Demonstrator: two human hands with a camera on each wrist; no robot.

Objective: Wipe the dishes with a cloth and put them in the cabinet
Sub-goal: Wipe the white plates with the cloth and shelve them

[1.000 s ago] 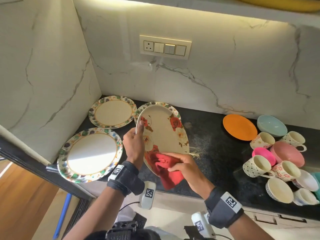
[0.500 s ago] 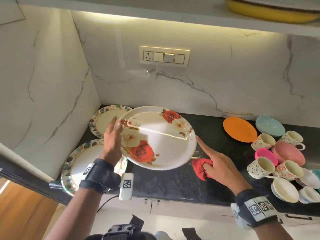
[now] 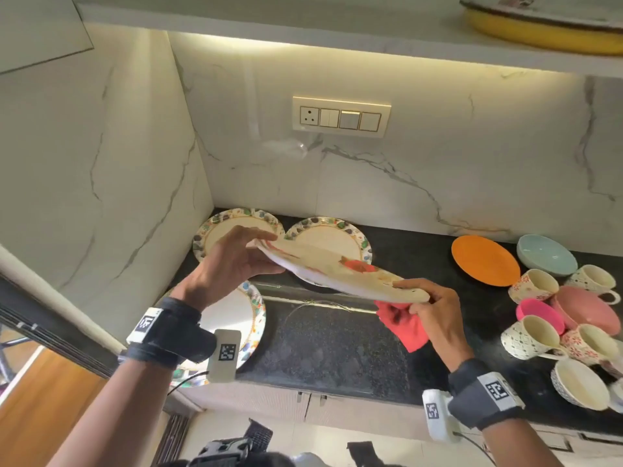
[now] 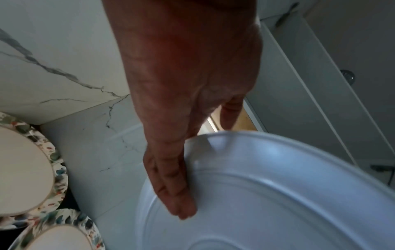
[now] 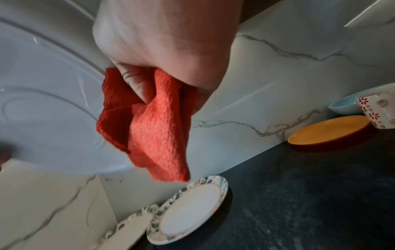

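Note:
A white oval plate with red roses hangs nearly flat above the black counter, seen edge-on. My left hand pinches its left rim, thumb on top and fingers straight under the plate's white underside. My right hand is at the right rim with its thumb on top. Its fingers curl round a bunched red cloth that hangs below the plate. In the right wrist view the cloth dangles from the fist.
Three plates with patterned rims lie on the counter's left part. On the right are an orange plate, a blue bowl, a pink bowl and several cups. A shelf overhead carries a yellow dish.
The rose plate went from upright under the cloth to nearly flat and higher. My right hand left off wiping and took the right rim, cloth still in it. The view tilted upward.

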